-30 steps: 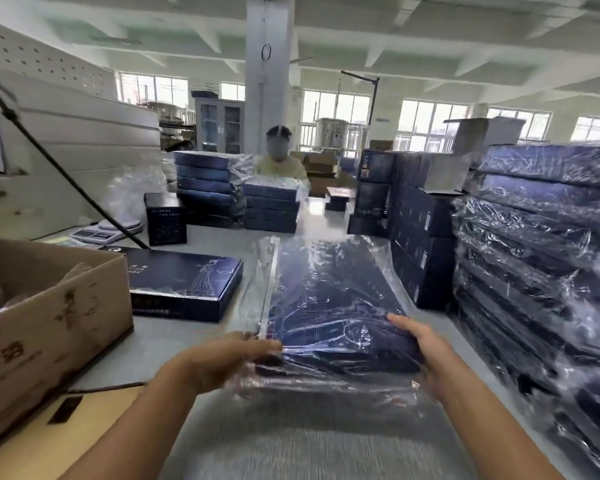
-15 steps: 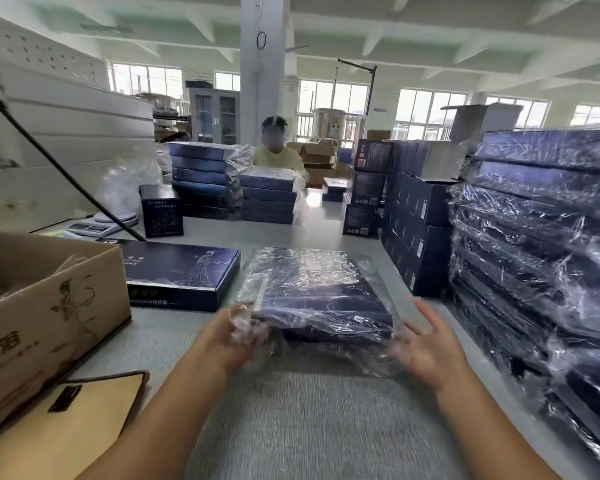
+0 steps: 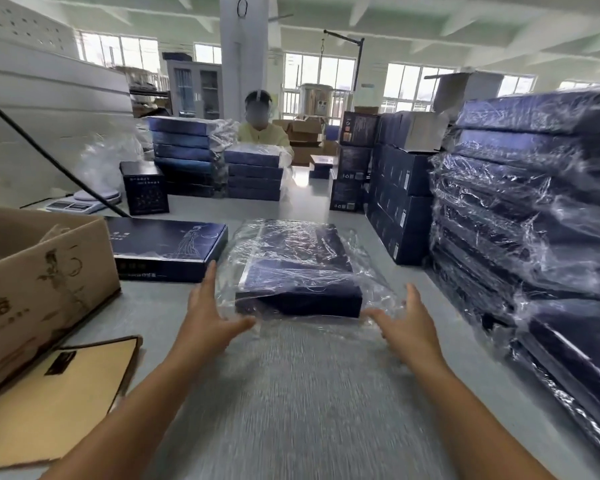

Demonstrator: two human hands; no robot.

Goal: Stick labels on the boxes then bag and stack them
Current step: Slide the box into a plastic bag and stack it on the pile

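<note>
A dark blue flat box in a clear plastic bag (image 3: pixel 297 268) lies flat on the grey table (image 3: pixel 291 393) straight ahead of me. My left hand (image 3: pixel 210 313) is spread at the bag's near left corner, its fingers straight and touching the loose plastic. My right hand (image 3: pixel 404 322) is spread at the near right corner, fingers straight against the plastic. An unbagged blue box (image 3: pixel 167 245) with a white figure drawing lies to the left of the bagged one.
A tall stack of bagged boxes (image 3: pixel 534 209) fills the right side. An open cardboard carton (image 3: pixel 42 289) and a tan flat sheet (image 3: pixel 56 400) are at the left. Further box stacks (image 3: pixel 187 154), a scale (image 3: pixel 80 202) and a seated person (image 3: pixel 262 129) are at the far end.
The bagged box went from held up in both hands to lying flat on the table. Both hands have let go and opened at its near corners.
</note>
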